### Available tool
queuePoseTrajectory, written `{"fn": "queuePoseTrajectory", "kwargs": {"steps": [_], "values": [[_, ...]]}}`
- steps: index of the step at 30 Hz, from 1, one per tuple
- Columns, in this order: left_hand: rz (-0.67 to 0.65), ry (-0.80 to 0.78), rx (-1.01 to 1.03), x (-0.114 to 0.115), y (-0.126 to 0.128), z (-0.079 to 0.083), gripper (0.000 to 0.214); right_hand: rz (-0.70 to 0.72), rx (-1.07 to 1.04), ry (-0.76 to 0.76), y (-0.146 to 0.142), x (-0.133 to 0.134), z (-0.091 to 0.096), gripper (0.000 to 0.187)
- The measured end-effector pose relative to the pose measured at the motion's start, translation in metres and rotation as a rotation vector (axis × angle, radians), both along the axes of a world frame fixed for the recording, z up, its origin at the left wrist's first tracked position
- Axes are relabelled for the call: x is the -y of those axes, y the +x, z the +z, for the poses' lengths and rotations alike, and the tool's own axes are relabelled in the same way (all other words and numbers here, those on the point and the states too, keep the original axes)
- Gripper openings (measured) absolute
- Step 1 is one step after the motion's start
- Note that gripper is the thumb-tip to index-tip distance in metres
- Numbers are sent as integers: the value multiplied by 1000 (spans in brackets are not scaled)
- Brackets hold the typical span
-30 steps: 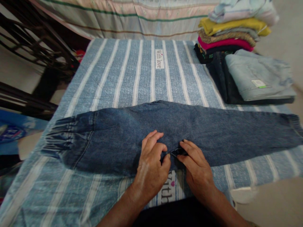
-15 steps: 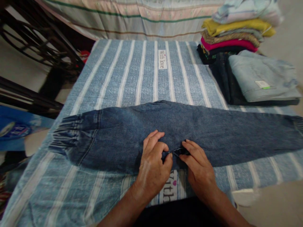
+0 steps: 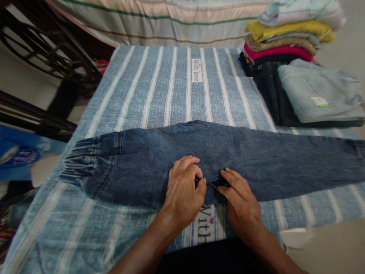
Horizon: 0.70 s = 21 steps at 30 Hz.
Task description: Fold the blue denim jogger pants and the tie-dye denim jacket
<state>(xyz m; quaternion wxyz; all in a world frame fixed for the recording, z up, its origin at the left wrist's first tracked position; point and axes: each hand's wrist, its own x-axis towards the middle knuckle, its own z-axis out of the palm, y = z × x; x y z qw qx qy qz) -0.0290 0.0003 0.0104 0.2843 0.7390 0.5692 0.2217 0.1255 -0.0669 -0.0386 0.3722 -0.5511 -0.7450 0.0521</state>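
A pair of dark blue jeans (image 3: 148,160) lies folded lengthwise across the bed, its gathered elastic waist on the left and a gathered leg end at the far right. Thumb and forefinger of my left hand (image 3: 185,188) pinch the denim near its front edge, at the middle. Just to the right, my right hand (image 3: 242,198) is closed on the same edge, its fingers over a small dark fold. Between the hands a short stretch of pale stitching shows. My right thumb is mostly hidden.
A blue striped sheet (image 3: 159,87) covers the bed. Folded light jeans (image 3: 322,91) rest on dark trousers at the right, beside a stack of folded clothes (image 3: 288,38). Dark metal framework (image 3: 37,57) stands left, above a blue bag (image 3: 19,152). A patterned curtain (image 3: 171,23) hangs behind.
My left hand has shifted slightly left, and its thumb has drawn closer to the forefinger. My right hand keeps nearly the same place. The jeans lie almost as before.
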Motion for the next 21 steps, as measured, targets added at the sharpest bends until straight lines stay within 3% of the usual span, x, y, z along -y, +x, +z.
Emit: {"fn": "queuePoseTrajectory", "kwargs": {"steps": [21], "values": [[-10, -26, 70, 4, -6, -4, 13, 6, -6, -9, 0, -1, 2, 28]]}}
